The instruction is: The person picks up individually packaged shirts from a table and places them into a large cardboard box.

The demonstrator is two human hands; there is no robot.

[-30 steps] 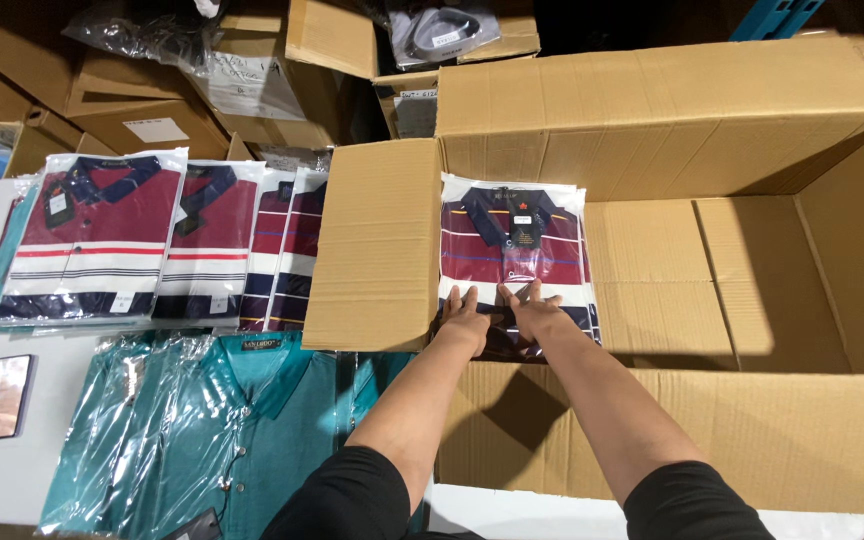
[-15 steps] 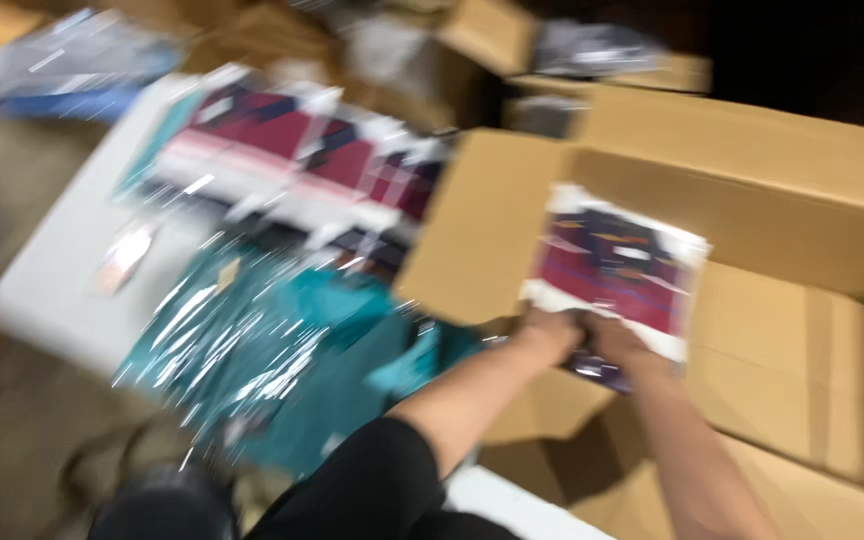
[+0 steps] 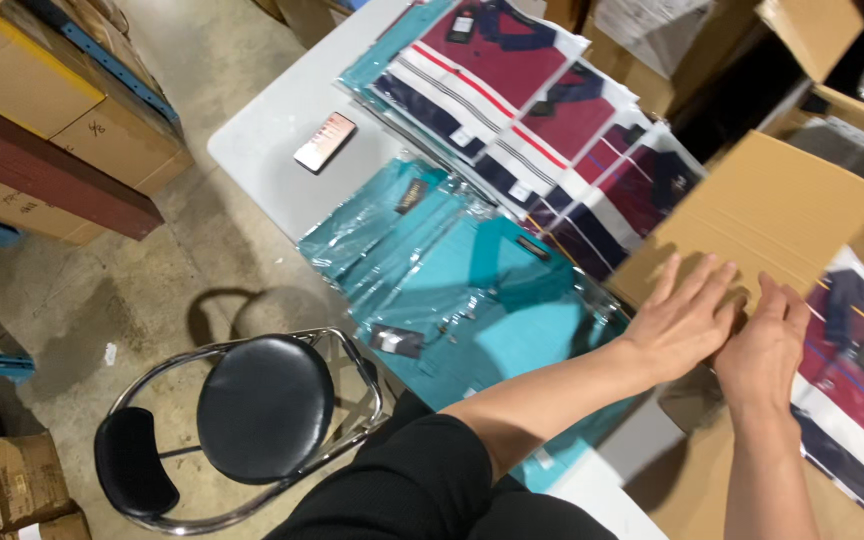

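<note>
My left hand [image 3: 687,315] lies flat with fingers spread on the flap of a large cardboard box [image 3: 767,205]. My right hand [image 3: 764,348] rests beside it at the flap's edge, fingers straight, holding nothing. Just right of that hand, a bagged shirt [image 3: 857,385] with maroon, white and navy stripes lies inside the box. A pile of teal shirts in clear bags [image 3: 452,270] sits on the white table [image 3: 267,135] under my left forearm.
Several bagged striped shirts [image 3: 542,115] overlap in a row at the table's far side. A phone [image 3: 325,141] lies near the table's left edge. A black round-seat chair [image 3: 257,408] stands on the concrete floor. Cardboard boxes on a rack [image 3: 72,110] stand at left.
The view has swung left and down, bringing the floor and chair into sight. My hands have come off the striped shirt in the box and now rest on the flap.
</note>
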